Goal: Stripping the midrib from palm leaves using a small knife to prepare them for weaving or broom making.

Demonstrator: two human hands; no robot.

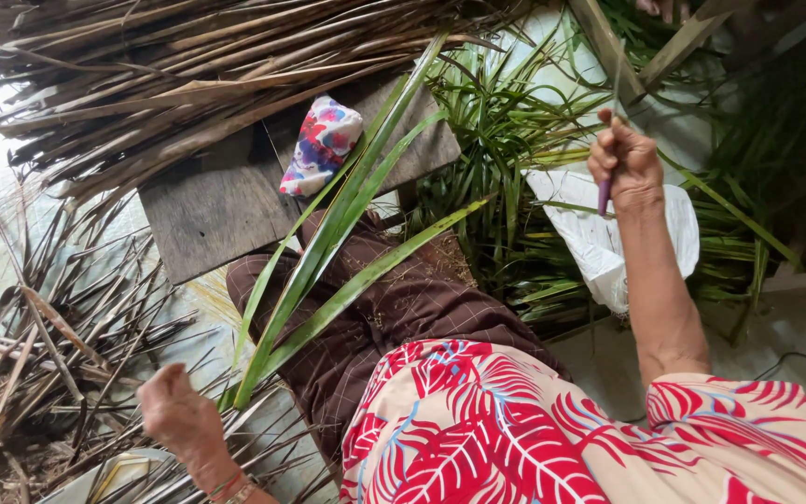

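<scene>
Head view: dry fronds (188,65) heap at the top, fresh leaves (506,159) pile beyond the lap. Long green blades (338,243) cross the lap, their bases gripped in the closed left hand (179,415); they look light, springy, likely sharp-edged, best held near the base. The right hand (625,163) is fisted around a purple-handled tool (604,194).

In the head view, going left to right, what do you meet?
Dry brown leaf stalks → left hand gripping long green leaves → patterned cloth bundle → pile of green leaves → right hand holding a purple-handled tool.
</scene>
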